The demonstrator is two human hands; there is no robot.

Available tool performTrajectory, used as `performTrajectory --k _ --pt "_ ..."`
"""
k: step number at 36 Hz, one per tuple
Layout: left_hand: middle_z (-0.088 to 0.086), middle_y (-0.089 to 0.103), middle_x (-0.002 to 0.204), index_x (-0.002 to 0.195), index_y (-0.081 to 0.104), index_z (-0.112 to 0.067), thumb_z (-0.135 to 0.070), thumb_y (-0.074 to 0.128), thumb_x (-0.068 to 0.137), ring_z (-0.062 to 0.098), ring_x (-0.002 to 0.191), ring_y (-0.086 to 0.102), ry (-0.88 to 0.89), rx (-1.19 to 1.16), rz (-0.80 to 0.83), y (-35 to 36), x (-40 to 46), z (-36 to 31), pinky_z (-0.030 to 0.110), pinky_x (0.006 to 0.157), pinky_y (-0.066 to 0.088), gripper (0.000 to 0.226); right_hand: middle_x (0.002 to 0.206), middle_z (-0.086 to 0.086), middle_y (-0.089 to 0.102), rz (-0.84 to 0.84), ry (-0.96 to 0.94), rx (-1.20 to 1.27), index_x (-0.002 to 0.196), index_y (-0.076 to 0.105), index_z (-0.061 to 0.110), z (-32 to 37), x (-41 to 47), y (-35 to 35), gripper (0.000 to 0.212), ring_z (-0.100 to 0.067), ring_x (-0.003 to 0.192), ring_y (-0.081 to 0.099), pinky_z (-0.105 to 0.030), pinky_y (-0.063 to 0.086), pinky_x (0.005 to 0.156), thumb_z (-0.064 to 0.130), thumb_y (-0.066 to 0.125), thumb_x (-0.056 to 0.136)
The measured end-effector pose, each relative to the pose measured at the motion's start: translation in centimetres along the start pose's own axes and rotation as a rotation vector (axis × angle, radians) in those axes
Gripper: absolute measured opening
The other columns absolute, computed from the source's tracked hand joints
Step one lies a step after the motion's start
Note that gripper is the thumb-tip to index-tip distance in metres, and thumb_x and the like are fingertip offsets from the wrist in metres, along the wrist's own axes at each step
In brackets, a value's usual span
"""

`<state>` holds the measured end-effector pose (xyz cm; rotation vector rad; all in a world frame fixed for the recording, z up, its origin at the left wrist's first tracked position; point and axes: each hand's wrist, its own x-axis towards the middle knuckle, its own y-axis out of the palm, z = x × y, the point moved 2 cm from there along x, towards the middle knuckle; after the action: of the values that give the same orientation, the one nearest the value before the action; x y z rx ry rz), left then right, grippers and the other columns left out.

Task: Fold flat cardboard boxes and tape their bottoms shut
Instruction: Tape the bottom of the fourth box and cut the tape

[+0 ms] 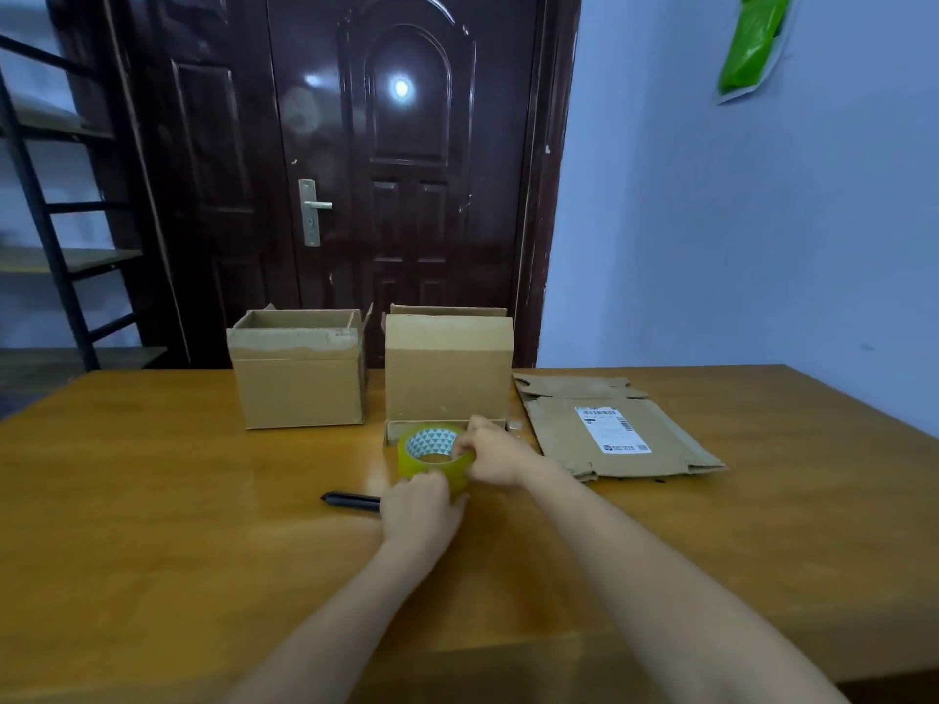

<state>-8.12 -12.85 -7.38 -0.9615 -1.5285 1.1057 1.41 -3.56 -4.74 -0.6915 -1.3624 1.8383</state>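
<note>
A roll of clear yellowish tape (432, 455) lies on the wooden table (152, 500) just in front of a folded cardboard box (448, 368). My right hand (495, 457) grips the roll's right rim, fingers curled over it. My left hand (419, 508) holds the roll's near side from below. A second folded box (300, 373), open at the top, stands to the left. Flat cardboard (609, 429) with a white label lies at the right.
A black pen-like cutter (350, 499) lies on the table beside my left hand, partly hidden by it. A dark door stands behind the table. A metal shelf frame (45, 221) is at far left.
</note>
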Motion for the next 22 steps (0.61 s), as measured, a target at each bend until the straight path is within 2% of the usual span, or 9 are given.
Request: performTrajectory --k 5,10,13,15,17,19,20,22 --pt "0.001 0.066 0.1 0.091 0.055 -0.018 -0.035 0.042 0.094 0.022 0.093 0.063 0.001 -0.069 -0.032 -0.2 -0.2 0.5 0.028 0.065 0.042 0.022 0.1 -0.001 0.038 -0.006 -0.007 0.009 0.098 0.065 0.017 -0.1 -0.3 -0.1 0.02 -0.024 0.096 0.05 -0.039 0.047 0.081 0.011 0.058 0.08" --pt "-0.002 0.066 0.092 0.079 0.047 -0.021 -0.034 0.042 0.093 0.019 0.086 0.062 0.011 -0.138 -0.086 -0.3 -0.5 0.8 0.026 0.059 0.036 0.019 0.1 -0.001 0.037 0.008 -0.013 0.01 0.098 0.065 0.016 -0.2 -0.1 -0.2 0.019 -0.022 0.1 0.047 -0.041 0.046 0.085 0.012 0.061 0.08" --pt "-0.003 0.064 0.088 0.077 0.047 -0.02 -0.033 0.044 0.092 0.018 0.08 0.06 -0.009 -0.182 -0.11 -0.3 -0.6 1.0 0.026 0.056 0.034 0.02 0.101 -0.001 0.038 0.009 -0.026 0.012 0.098 0.068 0.016 -0.1 -0.1 -0.4 0.02 -0.022 0.106 0.04 -0.038 0.041 0.09 0.013 0.063 0.079" --pt "-0.003 0.061 0.084 0.076 0.048 -0.021 -0.033 0.047 0.09 0.016 0.075 0.055 -0.021 -0.238 -0.139 -0.3 -0.6 1.1 0.026 0.055 0.034 0.018 0.104 -0.001 0.039 0.006 -0.037 0.018 0.102 0.068 0.015 0.0 -0.1 -0.9 0.022 -0.022 0.109 0.037 -0.031 0.033 0.084 0.015 0.066 0.079" --pt "-0.005 0.052 0.079 0.075 0.049 -0.021 -0.032 0.05 0.089 0.015 0.071 0.049 -0.043 -0.339 -0.19 -0.7 -0.5 1.3 0.027 0.055 0.033 0.018 0.11 -0.003 0.043 0.009 -0.051 0.033 0.104 0.068 0.013 0.0 -0.2 -1.6 0.024 -0.022 0.112 0.036 -0.027 0.027 0.081 0.017 0.066 0.08" --pt "-0.004 0.045 0.076 0.073 0.051 -0.02 -0.029 0.051 0.089 0.015 0.069 0.047 -0.086 -0.504 -0.233 -1.2 -0.2 1.5 0.028 0.055 0.034 0.019 0.116 -0.006 0.048 0.02 -0.066 0.091 0.098 0.067 0.011 0.2 -0.2 -2.7 0.021 -0.024 0.113 0.038 -0.031 0.033 0.089 0.021 0.065 0.08" --pt "-0.002 0.045 0.075 0.071 0.052 -0.019 -0.026 0.051 0.09 0.016 0.068 0.047 -0.112 -0.609 -0.236 -1.4 0.2 1.6 0.029 0.055 0.034 0.021 0.113 -0.006 0.049 0.022 -0.075 0.135 0.091 0.066 0.013 0.3 -0.3 -3.3 0.02 -0.024 0.111 0.041 -0.034 0.036 0.092 0.027 0.063 0.076" --pt "0.002 0.042 0.068 0.063 0.044 -0.015 -0.019 0.049 0.091 0.019 0.062 0.041 -0.154 -0.899 -0.204 -2.1 1.1 1.6 0.033 0.057 0.032 0.029 0.096 -0.001 0.049 0.021 -0.082 0.247 0.073 0.058 0.017 0.7 -0.5 -4.6 0.019 -0.02 0.093 0.047 -0.035 0.04 0.082 0.034 0.053 0.068"
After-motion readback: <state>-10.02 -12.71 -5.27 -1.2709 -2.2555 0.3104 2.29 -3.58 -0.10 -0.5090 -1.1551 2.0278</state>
